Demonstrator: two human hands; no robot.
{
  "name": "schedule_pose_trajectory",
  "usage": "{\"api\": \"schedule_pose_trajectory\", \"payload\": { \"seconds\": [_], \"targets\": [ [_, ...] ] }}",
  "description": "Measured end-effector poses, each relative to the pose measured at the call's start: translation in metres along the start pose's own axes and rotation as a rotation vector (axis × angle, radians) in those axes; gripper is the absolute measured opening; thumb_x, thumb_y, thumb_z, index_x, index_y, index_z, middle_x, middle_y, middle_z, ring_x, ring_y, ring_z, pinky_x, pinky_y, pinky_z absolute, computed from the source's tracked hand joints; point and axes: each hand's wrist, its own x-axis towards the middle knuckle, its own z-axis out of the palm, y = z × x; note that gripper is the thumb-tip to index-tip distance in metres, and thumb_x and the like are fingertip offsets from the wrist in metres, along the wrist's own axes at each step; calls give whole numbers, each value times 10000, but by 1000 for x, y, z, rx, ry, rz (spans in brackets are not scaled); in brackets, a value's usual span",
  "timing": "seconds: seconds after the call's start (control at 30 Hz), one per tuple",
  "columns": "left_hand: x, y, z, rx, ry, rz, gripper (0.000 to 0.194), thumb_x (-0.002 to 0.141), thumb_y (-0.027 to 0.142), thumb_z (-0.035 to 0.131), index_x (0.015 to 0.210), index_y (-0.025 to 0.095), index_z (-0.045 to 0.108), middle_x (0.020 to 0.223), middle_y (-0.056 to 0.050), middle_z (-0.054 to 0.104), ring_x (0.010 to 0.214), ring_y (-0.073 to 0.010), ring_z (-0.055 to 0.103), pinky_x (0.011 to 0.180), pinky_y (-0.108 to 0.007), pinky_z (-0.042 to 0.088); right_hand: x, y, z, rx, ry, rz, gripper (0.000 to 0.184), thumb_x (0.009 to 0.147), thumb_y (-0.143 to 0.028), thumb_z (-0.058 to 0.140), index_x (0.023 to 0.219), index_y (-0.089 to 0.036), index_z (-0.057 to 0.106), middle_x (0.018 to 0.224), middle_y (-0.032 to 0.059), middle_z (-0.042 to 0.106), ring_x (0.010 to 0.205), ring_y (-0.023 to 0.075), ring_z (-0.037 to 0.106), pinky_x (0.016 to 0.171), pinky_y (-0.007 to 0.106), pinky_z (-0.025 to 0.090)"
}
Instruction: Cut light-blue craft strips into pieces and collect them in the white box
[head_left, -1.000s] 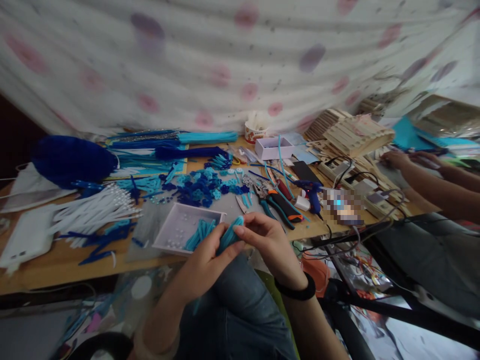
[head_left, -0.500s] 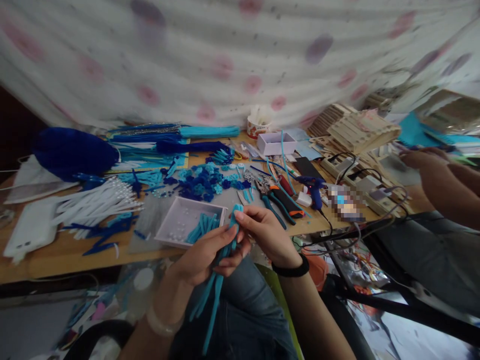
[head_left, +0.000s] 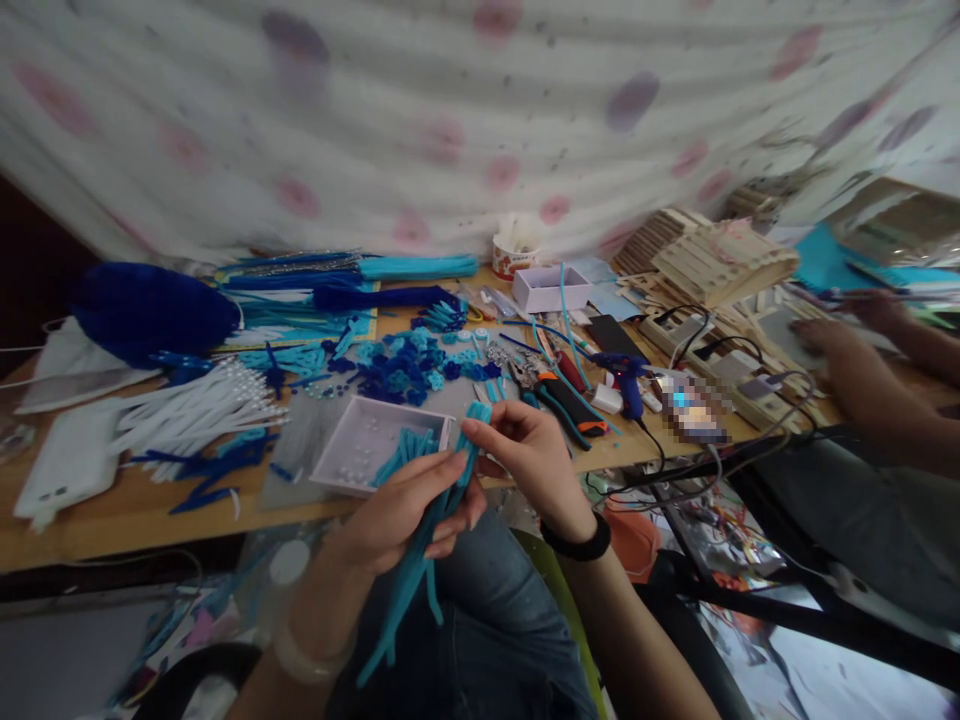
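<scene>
Behind the wooden tabletop (head_left: 180, 535), white curtain (head_left: 337, 120) with pink and purple blotches. Just changed: more of the turquoise fuzzy bundle (head_left: 414, 565) hanging below the left hand (head_left: 401, 505) than half a second ago, as a thicker sheaf over the jeans (head_left: 495, 590), one strand apart. Judging by that, handled now more as one bunch than as separate strands. Both hands close together on the bundle at the table's front edge: left gripping its middle, right hand (head_left: 536, 450) pinching near the upper end. Just beside, white tray (head_left: 330, 455) with beads and short turquoise pieces (head_left: 409, 448). Farther right, pliers (head_left: 566, 405), glue gun (head_left: 628, 385), co-worker's hands (head_left: 821, 335). In the way: fingers hiding much of the bundle, tray crowding the left hand.
</scene>
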Motion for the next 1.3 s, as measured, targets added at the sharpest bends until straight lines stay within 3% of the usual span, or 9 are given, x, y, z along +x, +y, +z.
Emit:
{"api": "schedule_pose_trajectory", "payload": {
  "seconds": [0.1,0.2,0.27,0.33,0.43,0.57,0.7,0.83,1.3],
  "targets": [
    [-1,3,-1,-63,-7,-9,323,850,462,687,798,156,597,522,68,494,354,-14,216,300,-114,199,-1,4,-3,-249,69,-211,348,860,-478,687,688,-205,558,541,-46,531,475,119,524,461,238,440],
    [-1,8,-5,-167,-54,-61,308,812,426,735,833,166,571,482,116,399,366,-12,107,289,-97,133,-4,-1,-16,-656,136,-640,200,1000,-244,487,1033,-184,675,988,103,724,911,216,679,782,360,560],
    [-1,12,-7,-184,-88,-106,307,818,417,730,822,167,551,482,125,370,374,-12,73,283,-95,118,-7,-9,-29,-951,3,-866,350,993,-122,449,1301,-202,598,1378,141,612,1297,278,529,1035,494,467],
    [-1,15,-9,-165,-125,-156,302,835,419,709,831,168,542,486,131,349,372,-14,62,280,-97,120,-11,-18,-40,-1201,-182,-987,415,993,-103,469,1385,-216,542,1498,112,525,1448,312,358,1129,586,352],
    [0,19,-10,-118,-183,-227,286,859,419,672,834,177,523,493,136,322,367,-18,53,277,-100,127,-12,-28,-45,-1374,-376,-1088,371,1034,-145,434,1393,-171,526,1426,97,604,1407,286,427,1169,618,296],
    [-2,19,-9,-70,-235,-291,292,861,440,642,818,177,522,491,136,299,358,-24,67,272,-113,139,-8,-30,-40,-1375,-426,-1259,318,1058,-154,364,1221,-80,627,1059,111,752,1071,220,653,1119,506,427],
    [-10,21,-7,40,-120,-297,365,825,511,687,825,178,537,528,120,332,380,-26,150,299,-119,170,-4,-34,-37,-1447,-464,-1255,372,1066,-146,316,1035,-127,686,859,72,713,843,189,647,907,375,545],
    [-20,23,-7,182,-57,-269,445,775,582,731,806,184,533,585,99,397,413,-26,223,324,-121,207,-4,-40,-40,-1489,-559,-1180,365,1062,-133,310,1035,-125,674,861,91,694,785,201,602,727,342,518],
    [-37,6,-2,366,-11,125,428,913,569,577,770,166,594,578,7,592,471,-96,507,477,-218,365,-17,-47,-38,-1386,-590,-1067,361,1015,-81,349,1278,-140,590,796,43,663,706,193,571,672,325,433]
  ]
}}
